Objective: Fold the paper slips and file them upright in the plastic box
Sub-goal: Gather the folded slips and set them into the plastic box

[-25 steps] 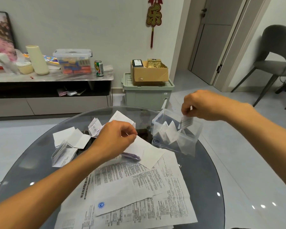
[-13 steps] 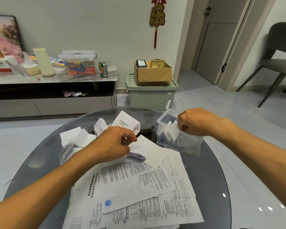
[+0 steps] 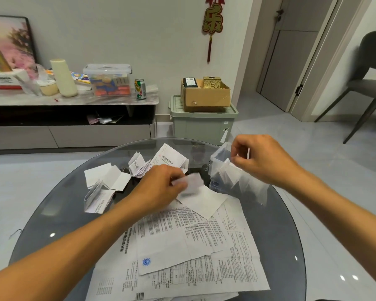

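A clear plastic box (image 3: pixel 251 187) stands at the right of the round glass table (image 3: pixel 276 231) with several folded slips upright inside. My right hand (image 3: pixel 265 159) is over the box's near end. Its thumb and fingertips pinch the top edge of an upright folded slip (image 3: pixel 226 170) in the box. My left hand (image 3: pixel 161 187) is at the table's middle and grips a small white paper slip (image 3: pixel 192 183), blurred by motion, just above the sheets. More loose slips (image 3: pixel 137 165) and folded papers (image 3: pixel 109 177) lie at the far left of the table.
Large printed sheets (image 3: pixel 182 246) cover the near half of the table. Beyond the table stand a green storage bin (image 3: pixel 202 124) with a cardboard box (image 3: pixel 204 98) on it, a low sideboard (image 3: pixel 70 101) with clutter, and a grey chair (image 3: pixel 371 83) at the right.
My right hand lowered its slip into the box and has risen slightly. My left hand has lifted a slip off the papers towards the right.
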A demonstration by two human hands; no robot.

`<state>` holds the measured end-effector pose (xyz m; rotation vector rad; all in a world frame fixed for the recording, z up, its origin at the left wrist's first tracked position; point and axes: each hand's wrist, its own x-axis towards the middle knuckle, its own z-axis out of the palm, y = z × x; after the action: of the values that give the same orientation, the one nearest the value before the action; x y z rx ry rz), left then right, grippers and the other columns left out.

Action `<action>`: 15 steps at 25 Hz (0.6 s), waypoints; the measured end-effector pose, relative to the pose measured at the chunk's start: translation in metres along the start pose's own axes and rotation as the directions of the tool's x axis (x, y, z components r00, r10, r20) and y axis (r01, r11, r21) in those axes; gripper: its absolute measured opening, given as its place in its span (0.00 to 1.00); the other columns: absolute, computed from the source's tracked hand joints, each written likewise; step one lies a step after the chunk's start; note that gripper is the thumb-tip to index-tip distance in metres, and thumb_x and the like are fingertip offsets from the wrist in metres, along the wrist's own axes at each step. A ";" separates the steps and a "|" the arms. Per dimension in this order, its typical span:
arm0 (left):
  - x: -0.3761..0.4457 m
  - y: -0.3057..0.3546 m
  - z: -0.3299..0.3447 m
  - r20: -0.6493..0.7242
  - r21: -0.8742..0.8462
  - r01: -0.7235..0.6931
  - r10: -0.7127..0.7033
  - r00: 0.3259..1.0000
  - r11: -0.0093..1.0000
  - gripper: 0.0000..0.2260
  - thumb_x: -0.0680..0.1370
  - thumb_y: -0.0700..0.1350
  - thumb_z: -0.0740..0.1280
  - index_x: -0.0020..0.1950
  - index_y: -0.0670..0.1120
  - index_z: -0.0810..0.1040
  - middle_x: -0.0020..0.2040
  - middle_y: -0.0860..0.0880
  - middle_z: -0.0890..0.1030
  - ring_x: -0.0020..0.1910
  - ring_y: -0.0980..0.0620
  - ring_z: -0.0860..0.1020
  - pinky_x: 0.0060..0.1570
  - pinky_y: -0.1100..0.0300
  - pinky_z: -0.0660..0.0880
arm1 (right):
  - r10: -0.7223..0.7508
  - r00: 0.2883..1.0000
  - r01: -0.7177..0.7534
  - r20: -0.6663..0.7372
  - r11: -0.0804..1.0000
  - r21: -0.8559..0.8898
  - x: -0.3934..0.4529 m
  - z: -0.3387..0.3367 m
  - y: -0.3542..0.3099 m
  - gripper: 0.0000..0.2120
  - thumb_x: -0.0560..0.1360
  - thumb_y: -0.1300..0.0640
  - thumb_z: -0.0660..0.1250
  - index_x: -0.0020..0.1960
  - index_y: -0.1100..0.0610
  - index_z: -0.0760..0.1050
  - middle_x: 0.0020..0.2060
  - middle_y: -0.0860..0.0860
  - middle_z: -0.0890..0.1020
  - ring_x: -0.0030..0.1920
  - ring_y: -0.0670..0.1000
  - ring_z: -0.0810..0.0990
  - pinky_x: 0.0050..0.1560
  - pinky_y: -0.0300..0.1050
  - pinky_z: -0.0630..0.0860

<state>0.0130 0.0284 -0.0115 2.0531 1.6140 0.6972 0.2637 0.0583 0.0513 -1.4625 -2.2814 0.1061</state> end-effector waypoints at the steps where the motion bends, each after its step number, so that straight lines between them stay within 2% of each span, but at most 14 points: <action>1: 0.001 0.008 -0.002 -0.082 -0.197 0.067 -0.084 0.993 0.978 0.07 0.78 0.45 0.70 0.39 0.48 0.82 0.32 0.53 0.80 0.31 0.56 0.75 0.35 0.60 0.72 | 0.095 0.995 -0.087 -0.028 0.975 0.206 -0.007 0.004 -0.012 0.05 0.74 0.55 0.71 0.41 0.51 0.78 0.35 0.48 0.81 0.35 0.46 0.77 0.34 0.39 0.72; 2: 0.001 0.017 -0.003 -0.113 -0.429 0.115 -0.180 0.977 0.896 0.05 0.77 0.43 0.71 0.42 0.47 0.83 0.35 0.51 0.83 0.33 0.55 0.78 0.38 0.59 0.76 | 0.188 0.982 -0.184 0.030 0.897 0.403 -0.013 0.008 -0.023 0.06 0.74 0.51 0.72 0.43 0.52 0.79 0.36 0.49 0.83 0.35 0.47 0.79 0.33 0.39 0.74; 3: -0.001 0.028 -0.004 -0.082 -0.638 0.140 -0.247 0.966 0.757 0.02 0.77 0.41 0.71 0.46 0.45 0.84 0.40 0.48 0.86 0.38 0.54 0.81 0.42 0.61 0.79 | 0.230 0.962 -0.275 0.151 0.794 0.542 -0.018 0.012 -0.033 0.08 0.73 0.47 0.73 0.45 0.51 0.80 0.39 0.49 0.84 0.37 0.48 0.82 0.33 0.41 0.76; 4: -0.003 0.037 -0.004 -0.023 -0.777 0.151 -0.267 0.963 0.611 0.03 0.77 0.39 0.72 0.49 0.42 0.84 0.44 0.45 0.87 0.42 0.51 0.84 0.45 0.62 0.81 | 0.215 0.941 -0.333 0.261 0.727 0.601 -0.021 0.016 -0.039 0.10 0.72 0.46 0.74 0.49 0.51 0.81 0.42 0.49 0.85 0.41 0.49 0.83 0.35 0.43 0.78; 5: -0.005 0.044 -0.002 0.030 -0.852 0.161 -0.260 0.965 0.498 0.05 0.76 0.37 0.72 0.52 0.40 0.83 0.47 0.43 0.87 0.44 0.49 0.84 0.48 0.62 0.82 | 0.170 0.935 -0.335 0.312 0.710 0.619 -0.023 0.021 -0.041 0.10 0.73 0.48 0.74 0.51 0.50 0.82 0.45 0.49 0.86 0.43 0.52 0.84 0.38 0.47 0.81; 6: -0.006 0.048 0.001 0.067 -0.882 0.171 -0.243 0.968 0.438 0.07 0.76 0.36 0.72 0.53 0.39 0.82 0.48 0.41 0.86 0.45 0.49 0.85 0.48 0.62 0.82 | 0.130 0.943 -0.305 0.307 0.711 0.634 -0.024 0.023 -0.043 0.09 0.74 0.50 0.74 0.53 0.51 0.83 0.45 0.51 0.86 0.45 0.55 0.84 0.41 0.51 0.81; 7: -0.008 0.052 0.003 0.087 -0.894 0.176 -0.226 0.970 0.411 0.08 0.75 0.36 0.72 0.54 0.38 0.82 0.49 0.41 0.86 0.45 0.49 0.84 0.48 0.62 0.82 | 0.115 0.955 -0.271 0.274 0.714 0.645 -0.024 0.024 -0.044 0.07 0.75 0.53 0.73 0.52 0.51 0.83 0.45 0.52 0.86 0.44 0.56 0.83 0.42 0.52 0.81; 9: -0.009 0.056 0.005 0.106 -0.898 0.185 -0.211 0.972 0.400 0.08 0.76 0.37 0.71 0.54 0.39 0.83 0.50 0.42 0.86 0.46 0.50 0.84 0.49 0.62 0.81 | 0.158 0.966 -0.256 0.204 0.701 0.666 -0.024 0.022 -0.041 0.05 0.77 0.55 0.71 0.50 0.53 0.84 0.42 0.53 0.86 0.41 0.53 0.82 0.39 0.48 0.80; 11: -0.009 0.057 0.004 0.105 -0.860 0.200 -0.221 0.970 0.469 0.03 0.77 0.40 0.71 0.48 0.43 0.85 0.47 0.44 0.87 0.45 0.52 0.84 0.47 0.61 0.80 | 0.206 0.965 -0.259 0.160 0.678 0.688 -0.024 0.017 -0.033 0.05 0.77 0.56 0.70 0.47 0.54 0.85 0.40 0.53 0.86 0.39 0.47 0.80 0.37 0.40 0.79; 13: -0.010 0.057 0.007 0.093 -0.802 0.213 -0.234 0.968 0.559 0.04 0.76 0.43 0.73 0.42 0.46 0.85 0.40 0.49 0.86 0.41 0.56 0.82 0.45 0.60 0.77 | 0.199 0.970 -0.238 0.137 0.689 0.685 -0.024 0.012 -0.027 0.04 0.75 0.58 0.72 0.47 0.53 0.85 0.40 0.50 0.86 0.37 0.44 0.80 0.37 0.37 0.77; 15: -0.011 0.059 0.009 0.087 -0.786 0.215 -0.240 0.967 0.579 0.03 0.75 0.44 0.74 0.42 0.46 0.85 0.37 0.52 0.85 0.38 0.58 0.81 0.44 0.61 0.76 | 0.158 0.978 -0.209 0.138 0.687 0.696 -0.024 0.009 -0.026 0.05 0.74 0.60 0.73 0.47 0.52 0.85 0.40 0.49 0.86 0.37 0.43 0.81 0.36 0.35 0.76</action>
<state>0.0609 0.0042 0.0169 1.1502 1.1986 1.0994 0.2465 0.0276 0.0429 -1.2414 -1.7842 0.9994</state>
